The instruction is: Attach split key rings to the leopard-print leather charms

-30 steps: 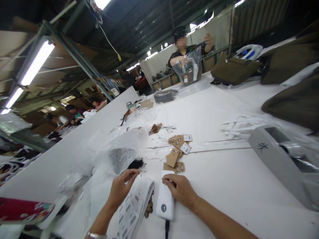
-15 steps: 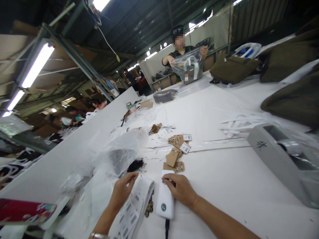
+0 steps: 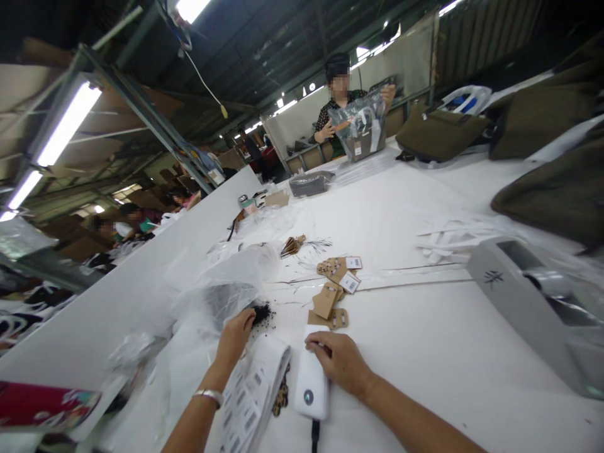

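My left hand reaches to a heap of tiny black pieces beside a clear plastic bag, its fingertips pinched at the heap's near edge. Whether a piece is between them cannot be made out. Curled over the upper part of a white box-shaped device with a black cable, my right hand has thumb and forefinger together; anything in them is hidden. Just beyond the device lie several brown card tags, some with white barcode labels. A folded sheet of barcode stickers lies between my forearms.
A grey machine stands at the right, with olive bags behind it. Plastic bags crowd the left side, near a raised white board. Across the table a person holds a bag in clear plastic.
My left hand has moved forward from above the sticker sheet to the black heap. My right hand stays at the device. The person opposite has shifted a hand on the plastic-wrapped bag.
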The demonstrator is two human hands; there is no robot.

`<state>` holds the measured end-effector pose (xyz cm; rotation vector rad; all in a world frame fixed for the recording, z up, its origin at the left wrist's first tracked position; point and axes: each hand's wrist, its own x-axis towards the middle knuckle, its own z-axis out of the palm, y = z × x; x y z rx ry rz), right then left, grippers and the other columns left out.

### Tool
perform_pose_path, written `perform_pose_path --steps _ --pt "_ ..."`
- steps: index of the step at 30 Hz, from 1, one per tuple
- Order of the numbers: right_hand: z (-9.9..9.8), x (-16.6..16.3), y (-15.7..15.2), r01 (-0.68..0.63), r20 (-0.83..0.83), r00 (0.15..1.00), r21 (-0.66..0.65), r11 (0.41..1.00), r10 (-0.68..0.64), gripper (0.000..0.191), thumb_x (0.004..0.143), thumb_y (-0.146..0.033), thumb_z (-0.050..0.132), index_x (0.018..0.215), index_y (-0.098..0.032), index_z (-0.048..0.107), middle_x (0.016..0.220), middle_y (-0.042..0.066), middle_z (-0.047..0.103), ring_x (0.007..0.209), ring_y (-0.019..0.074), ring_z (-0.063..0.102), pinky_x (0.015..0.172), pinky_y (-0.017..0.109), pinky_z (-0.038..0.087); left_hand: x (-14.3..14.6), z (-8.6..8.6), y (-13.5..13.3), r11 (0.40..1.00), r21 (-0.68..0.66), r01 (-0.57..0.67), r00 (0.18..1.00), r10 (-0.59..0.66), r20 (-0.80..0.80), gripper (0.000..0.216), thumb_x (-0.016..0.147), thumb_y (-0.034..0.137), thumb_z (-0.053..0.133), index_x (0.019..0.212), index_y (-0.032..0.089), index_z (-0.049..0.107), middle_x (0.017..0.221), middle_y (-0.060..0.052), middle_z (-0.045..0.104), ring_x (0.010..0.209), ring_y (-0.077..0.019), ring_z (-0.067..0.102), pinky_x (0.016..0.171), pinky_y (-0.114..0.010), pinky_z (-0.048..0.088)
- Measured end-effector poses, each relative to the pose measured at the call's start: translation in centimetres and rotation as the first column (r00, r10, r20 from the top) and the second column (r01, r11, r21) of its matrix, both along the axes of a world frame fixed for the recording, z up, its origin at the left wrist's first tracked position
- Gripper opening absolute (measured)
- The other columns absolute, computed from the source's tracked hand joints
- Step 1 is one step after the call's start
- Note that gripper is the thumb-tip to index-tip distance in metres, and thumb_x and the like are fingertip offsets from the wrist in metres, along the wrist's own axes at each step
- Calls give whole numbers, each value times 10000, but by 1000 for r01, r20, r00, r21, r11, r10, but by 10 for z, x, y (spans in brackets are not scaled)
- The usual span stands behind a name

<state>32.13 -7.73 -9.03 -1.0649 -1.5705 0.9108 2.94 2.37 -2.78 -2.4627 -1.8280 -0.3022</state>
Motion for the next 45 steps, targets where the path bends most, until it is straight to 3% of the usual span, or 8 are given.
perform_pose_path --steps 3,6,12,16,22,33,45 --pt "2 0 0 2 0 1000 -5 1000 -2 176 909 -206 554 954 -244 720 953 5 760 861 188 692 784 275 467 9 5 1 999 13 -43 997 44 -63 268 891 151 448 968 212 697 1177 -80 706 962 -247 692 863 -352 523" --pt "1 -1 0 1 -4 1000 -1 1000 -1 180 911 -204 550 951 -248 720 952 1 760 858 186 693 792 274 468 33 8 -5 997 36 -67 993 70 -98 336 905 117 419 1091 227 677 1254 -92 659 1022 -256 664 856 -351 503" --pt "1 -2 1 -5 -12 1000 2 1000 5 192 899 -193 551 968 -243 722 971 18 761 881 199 695 801 277 476 108 -11 6 993 -112 46 994 -57 -97 208 938 304 523 1036 250 699 1027 -34 731 926 -175 670 816 -250 471" --pt "6 -1 1 -7 -14 1000 -1 1000 7 202 896 -182 540 951 -232 728 948 28 763 851 195 697 785 271 481 134 -21 23 976 -206 74 988 -99 -116 166 910 306 583 939 210 715 936 -42 726 871 -178 665 760 -269 472" --pt "6 -2 0 3 -9 1000 -1 1000 -3 207 908 -209 527 946 -236 729 940 32 762 841 204 695 782 286 486 139 -23 34 950 -301 79 975 -137 -177 234 926 363 576 912 146 662 915 -40 685 855 -178 639 816 -378 502" --pt "2 -4 0 6 -7 1000 -25 1000 -7 190 893 -181 554 933 -245 728 928 17 762 838 203 695 789 284 482 135 -9 40 968 -241 72 983 -110 -146 230 971 309 483 1051 168 646 982 -56 696 911 -188 644 825 -351 480" --pt "1 -7 1 15 -7 1000 -11 1000 -15 195 917 -263 538 930 -226 728 904 53 758 815 214 696 780 281 502 135 -21 55 893 -424 148 966 -223 -132 240 917 379 594 926 148 657 934 -41 682 872 -178 644 827 -389 518"
